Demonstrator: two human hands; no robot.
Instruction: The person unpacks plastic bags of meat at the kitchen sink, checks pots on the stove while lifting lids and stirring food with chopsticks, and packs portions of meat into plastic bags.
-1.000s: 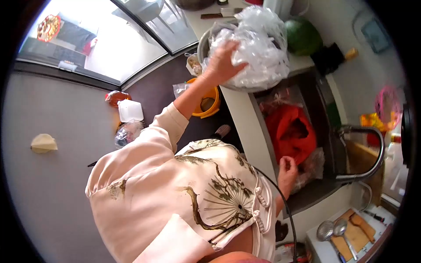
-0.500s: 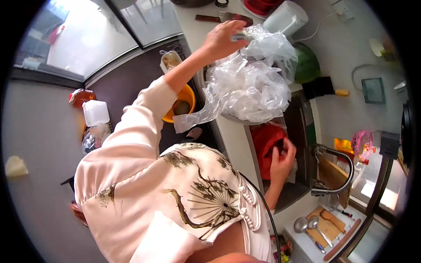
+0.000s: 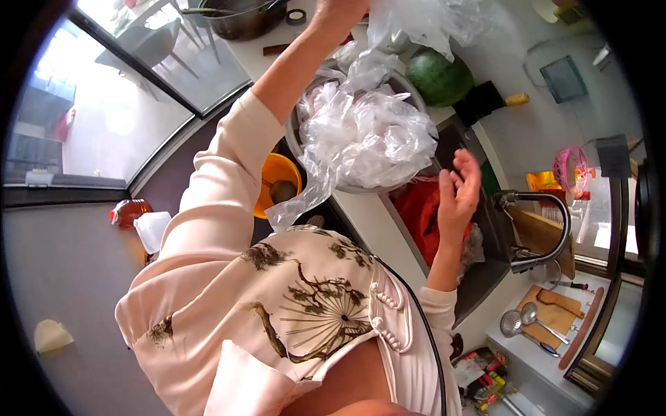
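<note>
At the top edge of the head view, my left hand (image 3: 341,11) is raised, its fingertips cut off by the frame, with a clear plastic bag (image 3: 433,21) drawn up from it. Below lies a heap of crumpled clear plastic bags (image 3: 374,132) in a round grey basin (image 3: 409,84); one strip hangs over the near side. My right hand (image 3: 460,191) hovers over the sink (image 3: 489,239), fingers apart and holding nothing. Under it, a red bag (image 3: 420,211) sits in the sink. A watermelon (image 3: 438,76) rests just behind the basin.
A curved faucet (image 3: 562,225) rises at the sink's right. Beyond it are a skimmer (image 3: 511,323), a ladle (image 3: 531,313) and a cutting board (image 3: 565,301). An orange bucket (image 3: 286,166) stands on the floor. A dark pan (image 3: 243,21) and tape roll (image 3: 296,16) are at upper left.
My left hand has moved up and away, lifting a plastic bag from the heap, which uncovers the basin rim and watermelon. My right hand has risen from the red bag. The view has shifted.
</note>
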